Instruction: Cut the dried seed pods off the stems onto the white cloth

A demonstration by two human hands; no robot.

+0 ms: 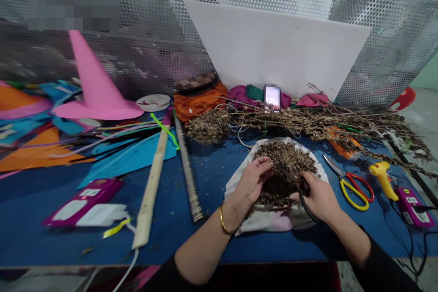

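In my right hand [316,196] is a pair of dark scissors [304,187], its black handles around my fingers and its blades pointing left toward my other hand. My left hand [255,178] is closed, fingertips pinched together close to the blades; whatever they hold is too small to make out. Below both hands a heap of dried brown plant bits [285,153] lies on a white cloth [273,222]. Just right of the cloth rests a second pair of scissors [352,185] with red and yellow handles.
Dried stalks [294,121] stretch across the back of the blue table [205,246]. A yellow glue gun [383,178] and purple power strip [415,207] sit at right. Leftward are a wooden strip [150,191], a wrapped stick [188,173], another power strip [85,200] and a pink cone hat [92,86].
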